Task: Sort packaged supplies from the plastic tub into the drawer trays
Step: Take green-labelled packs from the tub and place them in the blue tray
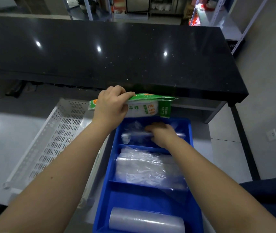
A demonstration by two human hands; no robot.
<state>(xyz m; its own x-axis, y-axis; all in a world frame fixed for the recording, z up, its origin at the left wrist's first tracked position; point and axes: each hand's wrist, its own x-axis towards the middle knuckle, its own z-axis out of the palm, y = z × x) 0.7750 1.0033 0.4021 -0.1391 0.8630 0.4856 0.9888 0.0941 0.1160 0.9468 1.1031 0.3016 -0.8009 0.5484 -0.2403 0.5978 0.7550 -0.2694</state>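
My left hand (pixel 111 105) grips a green and white packet (pixel 148 106) and holds it in the air above the far end of the blue divided tray (pixel 150 198). My right hand (pixel 163 134) reaches into the tray's far compartment, fingers closed around a clear wrapped roll (pixel 134 134) lying across it. The middle compartment holds crumpled clear plastic bags (pixel 149 167). A roll of clear film (pixel 146 221) lies in the near compartment. To the left stands a white perforated plastic tub (pixel 56 137), which looks empty inside.
A black speckled counter (pixel 110 52) spans the view just beyond the tray, its front edge right above the held packet. Grey floor lies to the left. Metal shelving (pixel 221 15) stands at the back right. A wall socket (pixel 272 135) sits at right.
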